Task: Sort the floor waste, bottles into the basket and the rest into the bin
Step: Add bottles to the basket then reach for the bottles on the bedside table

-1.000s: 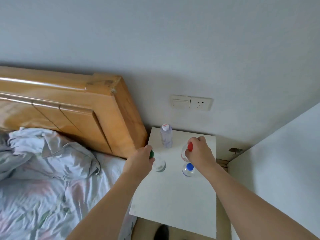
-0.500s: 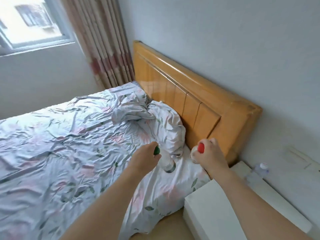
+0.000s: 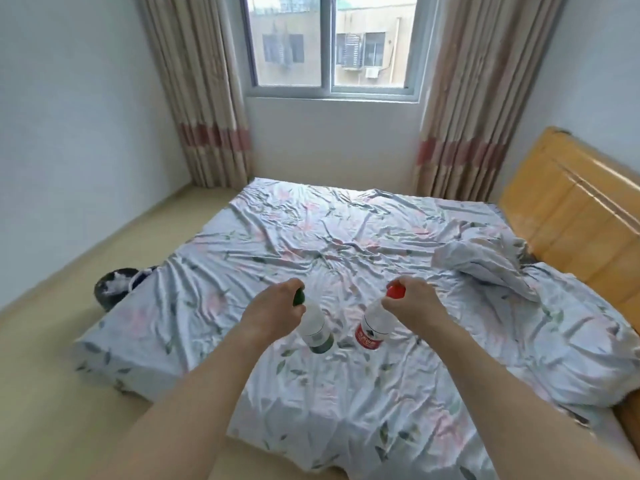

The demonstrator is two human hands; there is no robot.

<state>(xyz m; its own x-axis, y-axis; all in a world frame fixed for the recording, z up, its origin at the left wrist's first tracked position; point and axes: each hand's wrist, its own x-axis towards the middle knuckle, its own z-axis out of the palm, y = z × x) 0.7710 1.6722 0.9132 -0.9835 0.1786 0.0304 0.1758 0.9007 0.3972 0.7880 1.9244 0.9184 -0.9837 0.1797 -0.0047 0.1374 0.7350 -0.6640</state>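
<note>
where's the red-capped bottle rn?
Head view, right of centre: the red-capped bottle hangs from the right hand, gripped at the cap, over the bed, beside the green-capped bottle in the left hand.

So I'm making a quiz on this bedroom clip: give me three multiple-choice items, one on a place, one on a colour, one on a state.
1. Where is the dark bin?
A. on the bed
B. on the floor at the bed's left edge
C. under the window

2. What colour is the cap of the bottle in the right hand?
A. red
B. blue
C. white

3. How does the left hand hold the green-capped bottle?
A. flat on its palm
B. by the top, body hanging down
C. by its base

Answers: 1 B, it pokes out past the sheet there; 2 A, the red-capped bottle shows it; 3 B, fingers curl round the cap.
</note>
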